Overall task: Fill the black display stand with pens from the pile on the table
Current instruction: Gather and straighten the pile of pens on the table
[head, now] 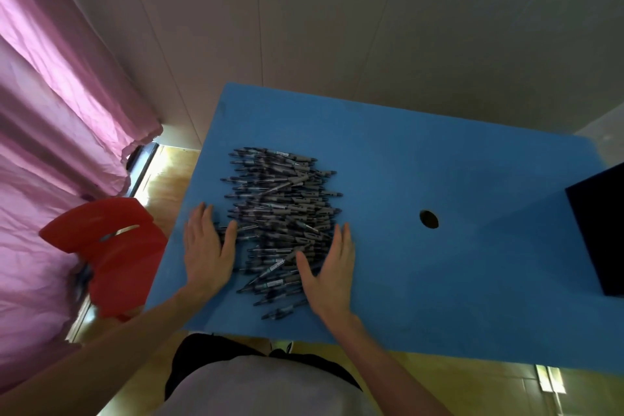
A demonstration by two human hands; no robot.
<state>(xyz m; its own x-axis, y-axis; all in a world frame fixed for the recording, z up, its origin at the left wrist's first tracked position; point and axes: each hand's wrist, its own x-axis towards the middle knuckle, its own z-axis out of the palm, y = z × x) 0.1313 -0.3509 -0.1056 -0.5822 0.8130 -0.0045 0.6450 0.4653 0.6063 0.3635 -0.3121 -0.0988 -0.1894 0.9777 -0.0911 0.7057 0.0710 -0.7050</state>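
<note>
A large pile of grey-and-black pens lies on the left part of the blue table, most pens lying crosswise. My left hand rests flat against the pile's left side, fingers spread, holding nothing. My right hand lies flat on the pile's near right edge, fingers together and thumb out, also holding nothing. The black display stand is at the table's right edge, cut off by the frame; only a dark side of it shows, and no pens are visible in it.
A round hole pierces the table between the pile and the stand. A red plastic chair stands left of the table, beside a pink curtain. A pale wall runs behind the table. The near table edge is just in front of my torso.
</note>
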